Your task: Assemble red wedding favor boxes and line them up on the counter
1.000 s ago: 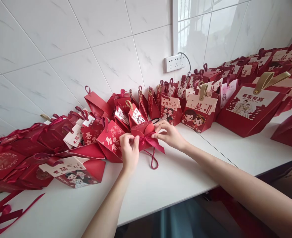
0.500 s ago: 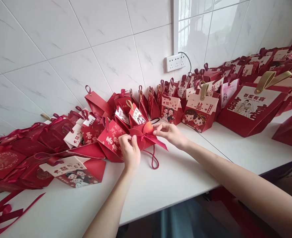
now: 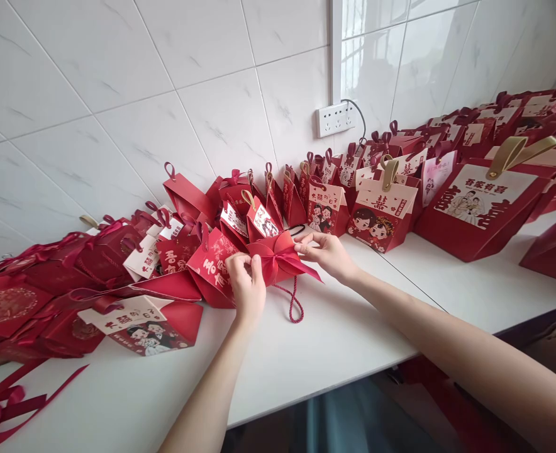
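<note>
A small red gift box [image 3: 269,245] lies on the white table between my hands, with a red satin ribbon bow [image 3: 278,259] across its front. My left hand [image 3: 246,286] is closed in a pinch at the bow's left loop. On the other side, the fingertips of my right hand [image 3: 326,255] pinch the right part of the ribbon. One ribbon tail points down to the right. A twisted red cord handle [image 3: 295,308] droops from the box onto the table. Just left of my left hand stands a larger red box [image 3: 212,264] with white lettering.
Many red gift boxes with ribbon loops crowd the table on both sides, including a cartoon-couple box [image 3: 380,214] and a bigger gold-handled box [image 3: 480,201]. Loose ribbon [image 3: 11,409] lies front left. A power strip [image 3: 335,119] is fixed to the tiled wall [image 3: 216,107].
The bow's loops have spread out wider and flatter across the front of the small box. Both hands stay at nearly the same places, with only slight finger movement.
</note>
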The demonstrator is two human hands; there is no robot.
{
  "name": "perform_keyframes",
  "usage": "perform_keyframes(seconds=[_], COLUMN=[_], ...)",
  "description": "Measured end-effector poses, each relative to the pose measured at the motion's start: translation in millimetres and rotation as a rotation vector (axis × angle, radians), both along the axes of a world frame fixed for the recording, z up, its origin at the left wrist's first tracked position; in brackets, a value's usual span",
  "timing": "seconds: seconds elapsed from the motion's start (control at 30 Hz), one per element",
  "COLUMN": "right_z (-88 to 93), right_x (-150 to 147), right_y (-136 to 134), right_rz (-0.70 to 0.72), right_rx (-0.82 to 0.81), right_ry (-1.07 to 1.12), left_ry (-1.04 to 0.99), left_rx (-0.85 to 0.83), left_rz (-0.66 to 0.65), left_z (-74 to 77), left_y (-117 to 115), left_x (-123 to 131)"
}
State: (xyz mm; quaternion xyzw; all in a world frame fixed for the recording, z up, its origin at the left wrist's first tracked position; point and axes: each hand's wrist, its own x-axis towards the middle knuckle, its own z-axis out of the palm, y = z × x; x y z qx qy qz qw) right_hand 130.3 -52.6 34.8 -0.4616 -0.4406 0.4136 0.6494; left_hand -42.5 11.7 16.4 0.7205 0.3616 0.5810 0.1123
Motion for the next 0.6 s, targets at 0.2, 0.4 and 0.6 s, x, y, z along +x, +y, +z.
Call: perform_keyframes(seconds=[0.2,0.4,0.6], right_z=[-3.1,-8.8,-9.8], right_x=[-1.5,4.6,5.3], right_y=[-0.9,1.8,1.6], right_rz=[0.013,0.012,0.118], right_rx=[0.085,0.066,0.145], right_ry=[-0.099,-0.271,-0.351], left_ry=[-0.014,-0.069,-0.083], left_rx=[-0.068,-0.143,-0.31], left_rz=[-0.103,-0.168,-0.25], left_z=[2.4,3.1,7.0], left_y=[-0.8,-0.1,-1.9], left_x=[-2.9,-3.6,-4.3])
